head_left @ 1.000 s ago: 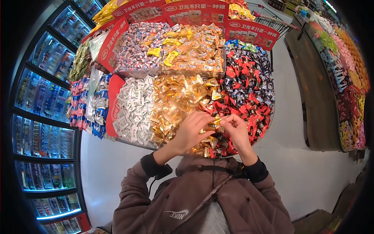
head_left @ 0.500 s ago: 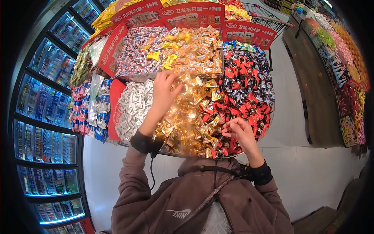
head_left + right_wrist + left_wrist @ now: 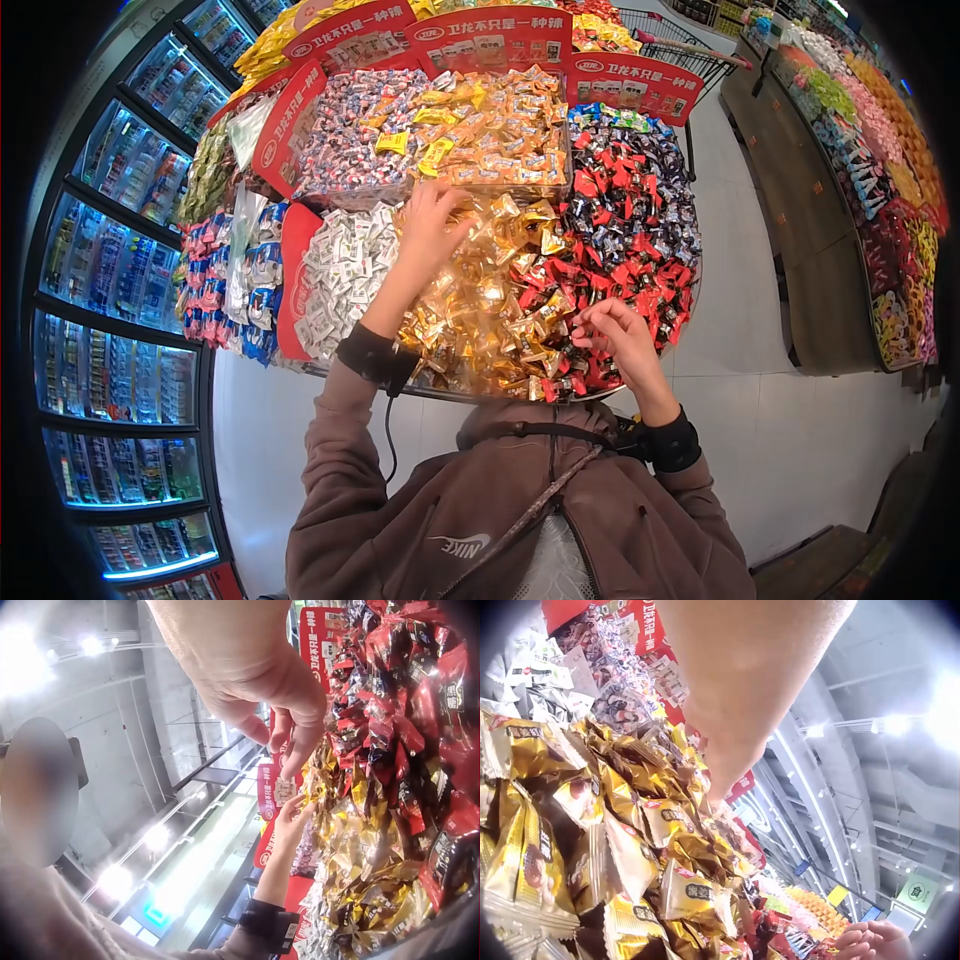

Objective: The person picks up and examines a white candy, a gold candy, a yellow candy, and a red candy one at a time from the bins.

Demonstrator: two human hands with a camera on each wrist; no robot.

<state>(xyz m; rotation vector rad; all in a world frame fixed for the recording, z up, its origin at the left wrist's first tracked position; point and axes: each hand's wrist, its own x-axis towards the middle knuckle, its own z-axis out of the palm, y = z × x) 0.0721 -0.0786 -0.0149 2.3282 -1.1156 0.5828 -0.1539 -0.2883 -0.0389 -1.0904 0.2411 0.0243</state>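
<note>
Gold-wrapped candies fill the near middle section of the display. Over their far left part is the left hand, fingers bent loosely, tips at the wrappers near the raised bin's front edge; nothing held shows. The right hand hovers above the border between gold and red-and-black candies. Its fingers hang half bent, with no candy seen between them. In the left wrist view, the left fingertips are hidden behind the hand.
White packets lie left of the gold candies. Behind them stands a raised clear bin of blue-and-white and orange candies, backed by red signs. Lit coolers line the left, and a shopping cart stands at the back right.
The hands were together on a gold-wrapped candy and have parted. The left hand moved left and away to the bin's edge; the right stayed near its place. That candy is no longer seen between them.
</note>
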